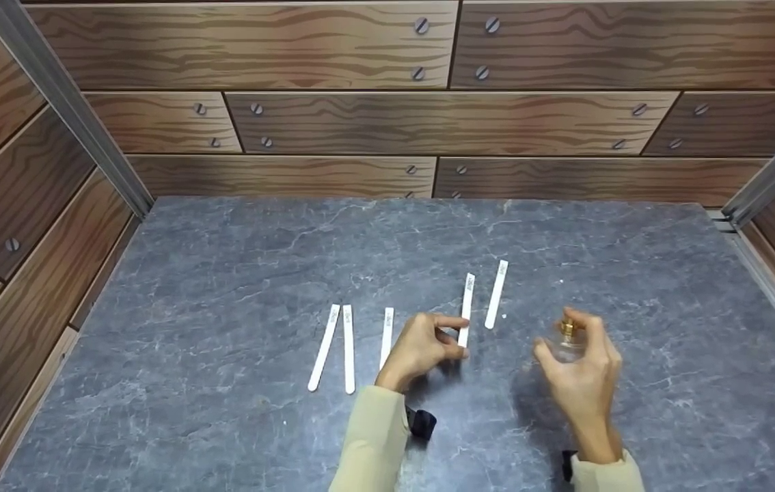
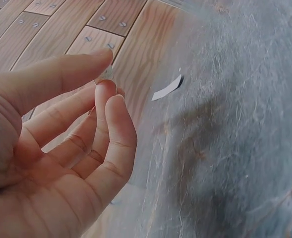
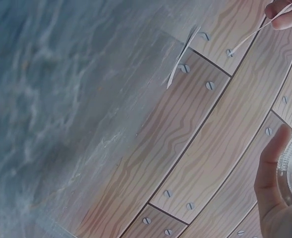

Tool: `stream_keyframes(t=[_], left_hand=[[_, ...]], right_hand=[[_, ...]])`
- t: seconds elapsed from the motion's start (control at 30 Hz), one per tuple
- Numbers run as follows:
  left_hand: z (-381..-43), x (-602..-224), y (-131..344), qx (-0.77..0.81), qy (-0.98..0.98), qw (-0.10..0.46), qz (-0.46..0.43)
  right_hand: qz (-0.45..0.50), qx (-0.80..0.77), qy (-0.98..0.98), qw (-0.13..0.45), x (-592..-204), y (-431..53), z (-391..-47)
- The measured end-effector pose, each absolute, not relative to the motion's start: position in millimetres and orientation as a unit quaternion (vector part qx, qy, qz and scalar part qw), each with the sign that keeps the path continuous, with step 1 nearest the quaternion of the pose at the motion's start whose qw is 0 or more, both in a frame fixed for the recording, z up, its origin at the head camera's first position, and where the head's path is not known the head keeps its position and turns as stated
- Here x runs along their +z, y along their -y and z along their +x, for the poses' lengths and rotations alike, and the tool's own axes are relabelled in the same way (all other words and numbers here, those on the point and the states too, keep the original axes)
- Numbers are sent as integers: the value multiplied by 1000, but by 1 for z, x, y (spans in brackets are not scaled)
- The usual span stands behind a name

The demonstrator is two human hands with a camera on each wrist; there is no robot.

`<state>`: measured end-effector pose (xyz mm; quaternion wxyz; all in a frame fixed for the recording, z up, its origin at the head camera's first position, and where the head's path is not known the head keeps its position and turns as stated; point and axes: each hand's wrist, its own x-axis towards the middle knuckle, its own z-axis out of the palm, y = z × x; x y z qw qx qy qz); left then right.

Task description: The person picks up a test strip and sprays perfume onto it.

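Observation:
My left hand [image 1: 422,345] pinches a white paper test strip [image 1: 468,297] between thumb and fingers, its marked end pointing away from me. In the left wrist view only a small bit of that strip [image 2: 106,74] shows at the fingertips. To the right, my right hand [image 1: 586,376] holds a clear glass perfume bottle [image 1: 569,352] with a gold spray neck, the index finger up at its top. The round glass base of the bottle [image 3: 290,171] shows at the edge of the right wrist view. A gap lies between bottle and held strip.
One white strip [image 1: 497,294] lies on the grey marbled table [image 1: 223,273] just right of the held one. Left of my left hand lie a slanted strip [image 1: 324,348], a straight strip [image 1: 348,348] and a partly covered strip [image 1: 387,335]. Wood-patterned walls [image 1: 333,123] enclose the table.

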<state>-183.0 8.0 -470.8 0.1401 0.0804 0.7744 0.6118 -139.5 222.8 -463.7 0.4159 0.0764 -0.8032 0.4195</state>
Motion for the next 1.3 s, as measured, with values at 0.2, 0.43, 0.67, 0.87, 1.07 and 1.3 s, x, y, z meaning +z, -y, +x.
stream_keyframes(t=[0.2, 0.43, 0.67, 0.87, 1.07, 1.3], left_hand=[[-188, -473, -10, 611, -776, 139, 74], [-194, -476, -15, 614, -775, 133, 71], [-197, -475, -19, 607, -779, 137, 78], [-199, -473, -19, 598, -785, 140, 80], [-201, -476, -21, 599, -786, 134, 75], [-204, -478, -24, 586, -799, 114, 71]], right_hand=[[71, 423, 799, 421, -465, -221, -141], [61, 417, 799, 428, -469, -221, -142], [62, 422, 800, 423, -465, -220, -140], [62, 431, 797, 419, -465, -221, -140], [54, 430, 801, 412, -465, -220, -139], [58, 427, 799, 420, -464, -220, -139]])
